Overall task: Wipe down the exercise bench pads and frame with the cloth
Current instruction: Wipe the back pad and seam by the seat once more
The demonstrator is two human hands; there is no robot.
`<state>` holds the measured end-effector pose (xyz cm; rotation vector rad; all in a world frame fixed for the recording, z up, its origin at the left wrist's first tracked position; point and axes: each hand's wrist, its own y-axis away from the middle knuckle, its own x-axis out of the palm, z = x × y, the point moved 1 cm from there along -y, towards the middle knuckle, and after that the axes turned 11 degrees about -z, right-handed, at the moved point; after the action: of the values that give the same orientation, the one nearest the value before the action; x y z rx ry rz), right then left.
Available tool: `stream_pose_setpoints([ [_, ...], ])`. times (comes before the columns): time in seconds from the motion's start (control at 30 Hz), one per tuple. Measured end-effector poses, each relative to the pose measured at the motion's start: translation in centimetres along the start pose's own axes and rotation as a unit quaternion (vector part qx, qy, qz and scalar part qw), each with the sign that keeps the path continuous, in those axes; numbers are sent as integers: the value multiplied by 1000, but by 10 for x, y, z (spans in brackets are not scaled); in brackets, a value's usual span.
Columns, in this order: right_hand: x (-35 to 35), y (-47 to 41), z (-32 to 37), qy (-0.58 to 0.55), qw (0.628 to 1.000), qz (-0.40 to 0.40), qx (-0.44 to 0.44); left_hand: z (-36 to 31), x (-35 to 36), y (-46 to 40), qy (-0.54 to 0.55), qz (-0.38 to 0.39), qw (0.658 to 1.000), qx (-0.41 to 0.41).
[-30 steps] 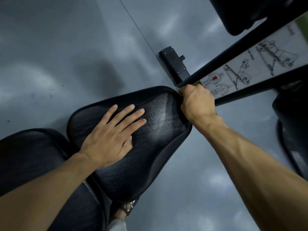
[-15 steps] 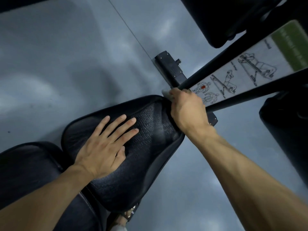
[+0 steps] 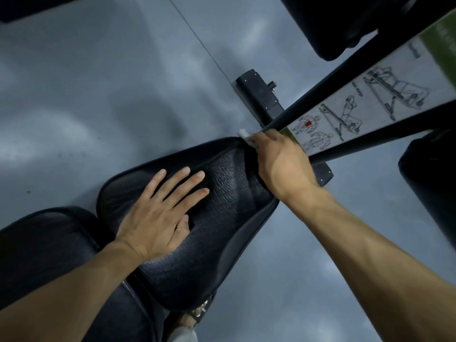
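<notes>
On the black seat pad [image 3: 222, 243] below me, my left hand [image 3: 158, 218] lies flat, palm down, fingers straight and slightly spread, holding nothing and simply pressing on the textured vinyl. At the pad's far narrow end my right hand [image 3: 283, 164] curls its fingers around a pale cloth [image 3: 245, 135]; only a small white corner of it shows past my fingertips, and it sits right where the pad's edge meets the black frame bar [image 3: 320, 95]. That bar slants up to the right and carries a white instruction sticker [image 3: 357, 107] with line drawings of exercises and a green band at its upper end. A second black pad [image 3: 49, 255] lies near my left forearm, just beside the seat pad. Under everything is a grey floor [image 3: 98, 95], and a black frame foot [image 3: 261, 95] rests on it beyond the cloth.
</notes>
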<state>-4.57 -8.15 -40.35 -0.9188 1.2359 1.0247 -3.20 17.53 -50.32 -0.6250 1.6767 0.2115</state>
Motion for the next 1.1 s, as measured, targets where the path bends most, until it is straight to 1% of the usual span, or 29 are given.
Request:
stream_pose_setpoints([
  [0.03, 11, 4, -2, -31, 999, -5, 8, 0, 0, 0, -1, 2, 1000, 0],
  [0.13, 28, 32, -4, -118, 989, -33, 84, 0, 0, 0, 1, 3, 1000, -1],
  [0.2, 35, 59, 12, -107, 989, -43, 94, -1, 0, 1, 3, 8, 1000, -2],
  [0.23, 39, 73, 27, -70, 995, -37, 58, -1, 0, 1, 5, 12, 1000, -4],
  [0.3, 49, 100, 51, -5, 998, 12, -66, -1, -1, 2, 14, 12, 1000, -11],
  [0.37, 49, 108, 45, 22, 987, 45, -153, -3, -3, 3, 30, 7, 999, -20],
  [0.4, 48, 98, 30, 35, 983, 43, -176, -5, -4, 5, 40, 6, 999, -29],
  [0.43, 45, 85, 17, 49, 983, 39, -173, -7, -5, 9, 50, 5, 998, -41],
  [0.47, 41, 68, 5, 58, 989, 27, -136, -10, -7, 13, 57, 5, 997, -55],
  [0.53, 36, 43, 7, 49, 998, 15, -18, -18, -13, 24, 62, 10, 994, -87],
  [0.57, 39, 43, 23, 55, 998, 3, 1, -23, -16, 32, 63, 15, 993, -102],
  [0.6, 43, 54, 41, 55, 998, 0, -27, -28, -18, 40, 62, 24, 991, -114],
  [0.67, 52, 91, 72, 35, 987, 28, -155, -34, -24, 62, 61, 44, 989, -127],
  [0.7, 52, 102, 75, 27, 976, 38, -211, -34, -27, 75, 57, 54, 989, -129],
  [0.73, 51, 99, 67, 30, 968, 40, -244, -33, -30, 87, 51, 63, 988, -128],
  [0.77, 49, 89, 57, 44, 968, 27, -247, -29, -32, 98, 44, 73, 988, -126],
  [0.8, 47, 75, 47, 62, 975, 16, -212, -25, -35, 108, 36, 82, 988, -124],
  [0.87, 45, 47, 35, 67, 994, -5, -90, -19, -36, 118, 28, 96, 988, -119],
  [0.9, 46, 43, 43, 67, 997, -16, -41, -19, -36, 118, 33, 99, 987, -123],
  [0.93, 51, 50, 59, 70, 997, -25, -28, -21, -36, 118, 40, 99, 986, -131],
  [0.97, 57, 66, 79, 58, 997, -24, -51, -24, -36, 118, 48, 99, 984, -142],
  [1.0, 65, 87, 99, 34, 993, -3, -109, -26, -36, 117, 55, 99, 982, -152],
  [1.07, 69, 118, 123, 3, 962, 46, -269, -28, -38, 116, 64, 97, 980, -164],
  [1.1, 67, 115, 120, 13, 945, 53, -323, -28, -39, 116, 70, 97, 979, -165],
])
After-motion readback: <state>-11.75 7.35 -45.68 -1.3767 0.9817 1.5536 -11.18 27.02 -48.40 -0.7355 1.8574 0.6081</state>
